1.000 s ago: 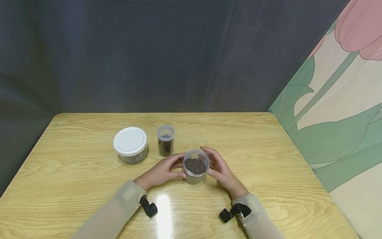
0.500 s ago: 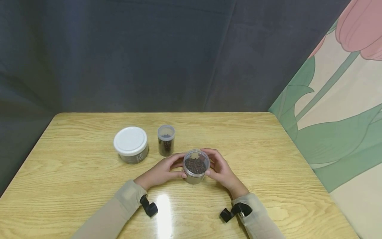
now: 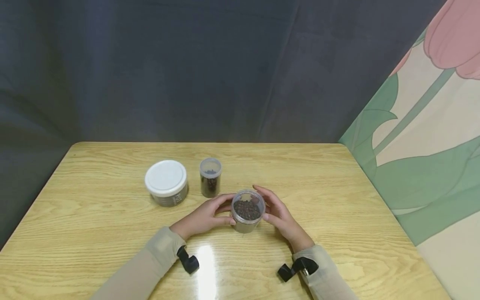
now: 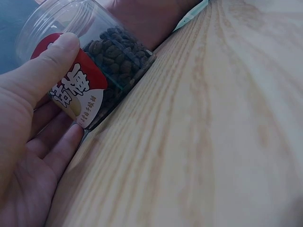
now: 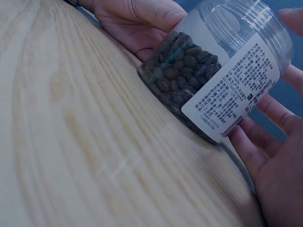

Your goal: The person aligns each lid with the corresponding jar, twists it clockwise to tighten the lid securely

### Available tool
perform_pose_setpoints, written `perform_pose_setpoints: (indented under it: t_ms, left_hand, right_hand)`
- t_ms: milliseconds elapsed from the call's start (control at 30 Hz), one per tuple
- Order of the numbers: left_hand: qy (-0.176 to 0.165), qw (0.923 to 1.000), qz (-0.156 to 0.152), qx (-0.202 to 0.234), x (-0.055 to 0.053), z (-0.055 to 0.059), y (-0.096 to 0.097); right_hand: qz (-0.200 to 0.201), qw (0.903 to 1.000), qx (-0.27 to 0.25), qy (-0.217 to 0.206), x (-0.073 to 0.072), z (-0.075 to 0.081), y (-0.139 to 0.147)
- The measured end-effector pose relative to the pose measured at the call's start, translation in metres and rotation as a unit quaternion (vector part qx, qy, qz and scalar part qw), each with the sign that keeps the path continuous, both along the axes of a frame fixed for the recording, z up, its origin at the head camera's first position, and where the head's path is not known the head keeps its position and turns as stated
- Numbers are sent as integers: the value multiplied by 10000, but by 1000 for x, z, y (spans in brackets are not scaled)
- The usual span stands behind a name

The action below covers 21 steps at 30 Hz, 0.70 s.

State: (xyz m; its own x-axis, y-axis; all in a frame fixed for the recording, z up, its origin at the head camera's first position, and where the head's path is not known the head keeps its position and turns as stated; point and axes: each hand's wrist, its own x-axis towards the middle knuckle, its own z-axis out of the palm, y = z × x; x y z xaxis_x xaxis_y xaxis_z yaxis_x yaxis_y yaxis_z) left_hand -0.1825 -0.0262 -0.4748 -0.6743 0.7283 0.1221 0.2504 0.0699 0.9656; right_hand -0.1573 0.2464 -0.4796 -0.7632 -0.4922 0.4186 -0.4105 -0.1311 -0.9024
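Note:
A clear plastic jar stands upright on the table, lidless and partly filled with dark brown coffee beans. My left hand grips it from the left, thumb on the near side and fingers round the back. In the left wrist view that thumb lies across a red label. My right hand is loosely spread at the jar's right side. The right wrist view has its thumb apart from the wall, with other fingers behind a white printed label.
Behind the left hand stands a slim translucent container holding dark beans. To its left is a wide grey tub with a white lid. A dark curtain hangs beyond the wood-grain table.
My right thumb has come away slightly from the jar, and that hand's index finger has lifted a little. The left hand keeps its grip; the head view has shifted slightly.

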Motion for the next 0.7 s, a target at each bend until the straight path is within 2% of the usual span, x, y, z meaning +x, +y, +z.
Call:
perform_pose_setpoints:
  t_ms: [200,700]
  left_hand:
    - [-15,10000,10,-16,0,1,0]
    - [72,10000,17,55,-1,-2,1]
  right_hand:
    - [-22,9999,160,48,0,1,0]
    - [-29,9998,-182,-84,-1,-1,0]
